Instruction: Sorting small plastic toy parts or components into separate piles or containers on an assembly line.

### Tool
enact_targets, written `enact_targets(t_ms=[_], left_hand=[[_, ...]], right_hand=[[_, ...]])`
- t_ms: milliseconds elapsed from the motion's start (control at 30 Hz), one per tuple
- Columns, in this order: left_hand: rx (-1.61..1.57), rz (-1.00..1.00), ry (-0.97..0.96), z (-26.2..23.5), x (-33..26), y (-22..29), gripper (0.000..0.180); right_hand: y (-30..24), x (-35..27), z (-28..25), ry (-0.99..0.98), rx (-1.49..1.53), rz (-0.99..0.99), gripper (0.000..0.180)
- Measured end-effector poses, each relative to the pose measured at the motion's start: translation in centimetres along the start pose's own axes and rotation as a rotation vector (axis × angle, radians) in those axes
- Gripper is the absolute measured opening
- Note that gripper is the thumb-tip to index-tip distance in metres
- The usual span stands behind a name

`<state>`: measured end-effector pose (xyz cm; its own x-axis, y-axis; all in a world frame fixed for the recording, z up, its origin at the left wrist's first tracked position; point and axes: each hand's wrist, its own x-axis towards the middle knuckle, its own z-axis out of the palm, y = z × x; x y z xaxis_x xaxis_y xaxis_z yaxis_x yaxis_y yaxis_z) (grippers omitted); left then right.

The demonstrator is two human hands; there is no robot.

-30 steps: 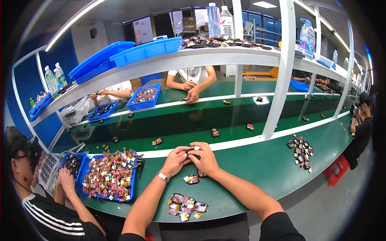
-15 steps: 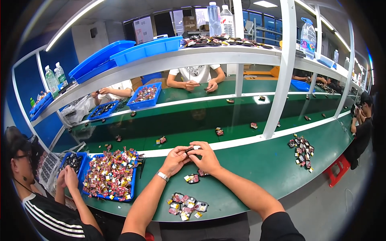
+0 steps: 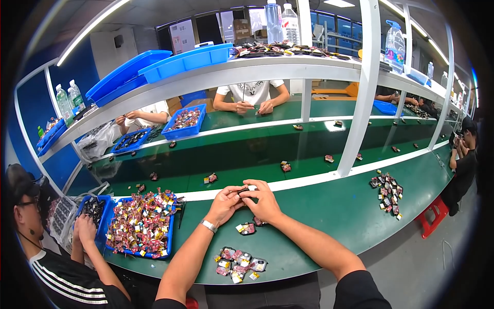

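Both my hands meet above the green table, close to the white rail. Between the fingertips of my left hand point(image 3: 225, 206) and my right hand point(image 3: 263, 202) sits a small black part point(image 3: 242, 191), mostly covered by the fingers. Just below the hands lie small assemblies point(image 3: 247, 228) with a black shell, reddish board and yellow-white piece. Nearer my body, between the forearms, is a loose cluster of similar assemblies point(image 3: 240, 263). To the left of my left forearm stands a blue bin point(image 3: 172, 238) heaped with reddish circuit boards point(image 3: 139, 221) bearing yellow and white parts.
A green conveyor belt point(image 3: 247, 172) carrying spaced assemblies runs beyond the white rail point(image 3: 298, 182). Another pile of assemblies point(image 3: 387, 193) lies at right. A white post point(image 3: 359, 98) supports the overhead shelf with blue trays point(image 3: 188, 63). Co-workers sit at left point(image 3: 62, 273), opposite and far right.
The assemblies on the belt have shifted slightly to the right. My hands stay in nearly the same place with small finger movements. The left co-worker's hands have moved slightly.
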<state>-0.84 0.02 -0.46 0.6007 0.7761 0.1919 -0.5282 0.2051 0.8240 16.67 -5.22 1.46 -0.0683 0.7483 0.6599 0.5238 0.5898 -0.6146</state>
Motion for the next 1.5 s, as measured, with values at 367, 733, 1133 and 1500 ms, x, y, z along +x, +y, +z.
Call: enact_targets(t_ms=[367,733,1133,1500], left_hand=[[0.012,-0.004,0.023,-0.4,0.0,0.1,0.025],[0.058,0.014,0.051,-0.3,0.1,0.2,0.025],[0.090,-0.019,0.126,0.8,0.2,0.4,0.028],[0.415,-0.028,0.301,1.4,0.3,-0.2,0.022]], right_hand=[[-0.4,0.3,0.3,0.013,-0.025,-0.018,0.015],[0.0,0.3,0.5,-0.034,0.007,0.012,0.017],[-0.1,1.1,0.7,0.121,0.091,0.073,0.011],[-0.6,0.9,1.0,0.113,0.133,0.182,0.013]])
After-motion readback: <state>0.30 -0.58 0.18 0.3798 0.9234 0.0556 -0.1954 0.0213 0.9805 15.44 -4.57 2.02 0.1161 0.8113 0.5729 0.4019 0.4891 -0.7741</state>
